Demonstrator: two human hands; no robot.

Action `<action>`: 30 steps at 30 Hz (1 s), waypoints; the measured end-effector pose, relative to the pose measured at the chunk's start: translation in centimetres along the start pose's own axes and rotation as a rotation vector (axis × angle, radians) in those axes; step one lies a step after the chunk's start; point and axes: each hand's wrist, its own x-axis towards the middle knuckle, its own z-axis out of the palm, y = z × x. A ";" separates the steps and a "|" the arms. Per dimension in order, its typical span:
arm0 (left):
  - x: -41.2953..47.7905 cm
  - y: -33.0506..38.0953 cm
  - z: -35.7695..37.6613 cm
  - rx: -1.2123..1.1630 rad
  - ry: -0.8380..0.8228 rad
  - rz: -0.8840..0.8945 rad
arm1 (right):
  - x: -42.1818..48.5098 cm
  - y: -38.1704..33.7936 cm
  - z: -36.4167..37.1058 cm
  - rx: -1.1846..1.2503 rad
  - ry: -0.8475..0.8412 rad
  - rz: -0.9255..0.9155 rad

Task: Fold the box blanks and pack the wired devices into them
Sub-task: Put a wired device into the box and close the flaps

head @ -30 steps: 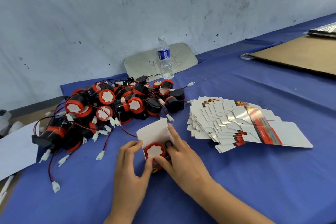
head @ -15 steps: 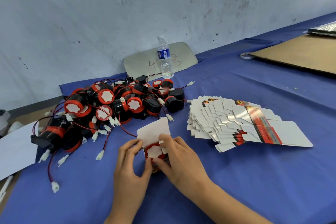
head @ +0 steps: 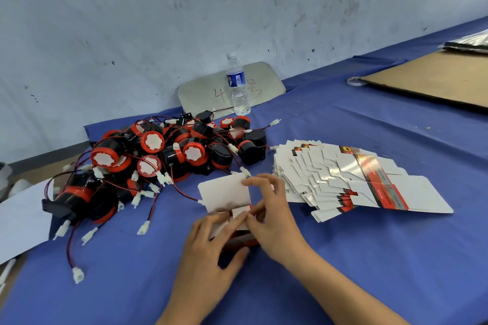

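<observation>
A small folded box (head: pixel 227 195) stands between my hands on the blue cloth, its white top flap raised. My left hand (head: pixel 208 250) grips the box's left side and pushes a side flap inward. Fingers of my right hand (head: pixel 274 216) curl round its right side and pinch the small white flap. The device inside is hidden under the flaps. A heap of black-and-red wired devices (head: pixel 158 150) with white plugs lies behind on the left. A fanned stack of flat box blanks (head: pixel 343 182) lies to the right.
A water bottle (head: pixel 237 87) stands by the wall in front of a grey plate (head: pixel 206 90). Brown cardboard (head: pixel 435 79) and a tape roll (head: pixel 356 81) lie at the far right. White paper (head: pixel 18 221) hangs over the table's left edge. Loose wires trail forward from the heap.
The red-and-white face of the device in the box was visible earlier; now the side flaps are folded over it. Both hands have shifted slightly up onto the flaps.
</observation>
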 end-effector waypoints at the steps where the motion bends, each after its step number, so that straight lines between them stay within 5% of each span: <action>1: 0.0 -0.2 0.1 -0.006 0.003 -0.012 | -0.1 -0.1 0.1 0.046 0.005 -0.025; 5: 0.2 -0.4 -0.4 -0.131 0.020 -0.009 | -0.8 -0.7 0.2 0.190 0.044 -0.045; 12: 0.1 0.3 -0.5 -0.216 -0.016 0.096 | -0.8 -1.0 0.2 -0.196 0.258 -0.174; 17: 0.1 -0.1 -0.2 -0.251 0.004 0.096 | -0.8 -1.0 0.1 0.048 -0.020 -0.028; 23: 0.2 0.1 0.2 -0.159 0.111 0.113 | -0.6 0.1 0.0 -0.183 -0.098 -0.175; 30: -0.3 0.8 0.0 -0.390 0.280 -0.337 | -0.4 0.6 0.3 -0.156 -0.119 -0.162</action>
